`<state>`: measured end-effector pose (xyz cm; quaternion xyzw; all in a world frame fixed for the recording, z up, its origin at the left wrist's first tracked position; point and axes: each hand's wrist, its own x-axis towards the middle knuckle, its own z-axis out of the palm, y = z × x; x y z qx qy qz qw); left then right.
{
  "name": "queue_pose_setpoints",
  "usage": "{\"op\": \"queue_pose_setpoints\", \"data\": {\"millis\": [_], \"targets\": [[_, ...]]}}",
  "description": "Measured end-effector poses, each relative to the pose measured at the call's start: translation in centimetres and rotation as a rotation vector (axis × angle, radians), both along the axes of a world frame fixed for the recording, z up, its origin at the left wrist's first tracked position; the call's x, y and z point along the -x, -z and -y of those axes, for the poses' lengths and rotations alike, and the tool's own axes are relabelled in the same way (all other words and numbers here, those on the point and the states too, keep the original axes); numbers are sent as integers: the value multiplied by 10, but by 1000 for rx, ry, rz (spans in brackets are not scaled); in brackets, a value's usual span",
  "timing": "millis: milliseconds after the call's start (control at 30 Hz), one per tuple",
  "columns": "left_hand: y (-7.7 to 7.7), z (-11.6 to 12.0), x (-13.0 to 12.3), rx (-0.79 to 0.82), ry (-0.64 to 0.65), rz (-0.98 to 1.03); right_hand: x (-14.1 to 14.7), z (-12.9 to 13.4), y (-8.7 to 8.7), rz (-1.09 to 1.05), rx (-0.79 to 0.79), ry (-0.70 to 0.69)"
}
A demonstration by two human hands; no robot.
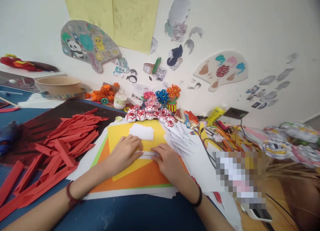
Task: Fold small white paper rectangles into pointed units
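A narrow strip of white paper [147, 155] lies across the yellow sheet, apparently folded. My left hand [125, 154] pinches its left end, thumb and fingertips close together. On the other end, my right hand [166, 158] presses with bent fingers and thumb. Beneath are a yellow sheet [117, 132], an orange sheet [107, 184] and white paper, stacked and turned at angles. Just beyond my fingers sits a small stack of white paper slips [141, 132]. Thin white folded strips [181, 137] are heaped right of it.
Red folded paper strips [62, 151] cover the left side, near a blue glue gun [8, 137]. Red-and-white paper pieces [150, 113], a bottle [120, 100] and paper flowers [162, 97] stand at the back. A phone [260, 213] and a cable [208, 147] lie right.
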<state>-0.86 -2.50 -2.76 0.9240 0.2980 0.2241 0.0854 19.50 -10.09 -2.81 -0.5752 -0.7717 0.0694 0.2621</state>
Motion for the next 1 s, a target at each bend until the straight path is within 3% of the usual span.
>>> {"op": "queue_pose_setpoints", "data": {"millis": [333,467,633,800,1000], "targets": [[-3,-1,1,178,-56,-6,-3,-5,-6,-95,39,-47],[-3,-7,1,194,30,8,-5,-8,-3,-113,16,-79],[-6,-14,7,136,175,-47,-7,-12,2,-123,-8,-90],[-9,-6,10,-17,135,-129,-8,-10,5,-73,-32,-121],[-10,6,3,-304,125,-206,-5,-7,2,186,-135,-169]]}}
